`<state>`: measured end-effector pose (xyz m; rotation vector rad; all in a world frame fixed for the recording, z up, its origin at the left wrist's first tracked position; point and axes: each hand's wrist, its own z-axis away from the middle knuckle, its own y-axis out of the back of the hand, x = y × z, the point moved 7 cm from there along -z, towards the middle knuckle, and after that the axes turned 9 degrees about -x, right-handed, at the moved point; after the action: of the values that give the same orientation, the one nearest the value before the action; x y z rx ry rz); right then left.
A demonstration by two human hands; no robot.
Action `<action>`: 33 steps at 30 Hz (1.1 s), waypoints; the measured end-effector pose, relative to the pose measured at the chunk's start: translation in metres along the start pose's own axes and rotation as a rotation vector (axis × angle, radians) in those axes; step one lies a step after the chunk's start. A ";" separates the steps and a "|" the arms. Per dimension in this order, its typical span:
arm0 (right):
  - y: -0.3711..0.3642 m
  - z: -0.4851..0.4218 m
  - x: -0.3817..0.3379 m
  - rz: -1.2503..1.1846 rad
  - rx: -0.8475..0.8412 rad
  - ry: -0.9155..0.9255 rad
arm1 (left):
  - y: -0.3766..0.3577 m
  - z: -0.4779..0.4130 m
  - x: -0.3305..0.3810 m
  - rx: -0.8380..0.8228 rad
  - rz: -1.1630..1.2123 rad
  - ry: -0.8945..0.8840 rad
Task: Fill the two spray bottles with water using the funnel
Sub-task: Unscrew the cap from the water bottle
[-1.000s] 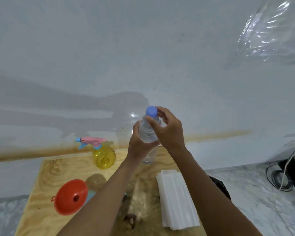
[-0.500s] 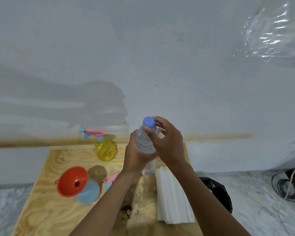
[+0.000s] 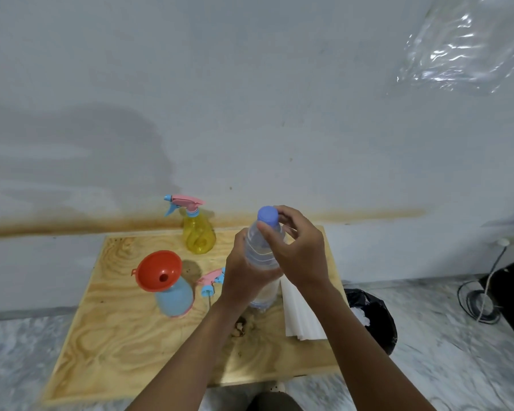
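Both hands meet on the water bottle (image 3: pixel 261 247) above the bench (image 3: pixel 116 336). My left hand (image 3: pixel 244 274) wraps its body and my right hand (image 3: pixel 300 256) pinches the blue cap (image 3: pixel 267 215), which looks seated, though I can't be sure. My left hand hides the bottle's lower half. At left, the orange funnel (image 3: pixel 158 269) sits in the blue spray bottle (image 3: pixel 175 298), covering its neck. A loose sprayer head (image 3: pixel 212 280) lies beside it, partly behind my wrist. The yellow spray bottle (image 3: pixel 198 235) stands at the back.

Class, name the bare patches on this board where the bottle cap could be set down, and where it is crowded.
Free: the near-left stretch of the board, in front of the blue bottle; also the far-left corner beside the yellow bottle. Crowded: between the blue bottle, loose spray head and white stack.
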<state>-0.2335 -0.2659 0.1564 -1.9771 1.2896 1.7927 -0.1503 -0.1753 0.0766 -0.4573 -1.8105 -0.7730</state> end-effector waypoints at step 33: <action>0.026 -0.017 -0.014 0.248 -0.311 0.029 | -0.008 0.000 0.021 -0.115 0.047 -0.059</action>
<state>-0.2381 -0.2862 0.1833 -2.0774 1.3901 2.2066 -0.1630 -0.1817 0.0939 -0.6013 -1.8090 -0.8417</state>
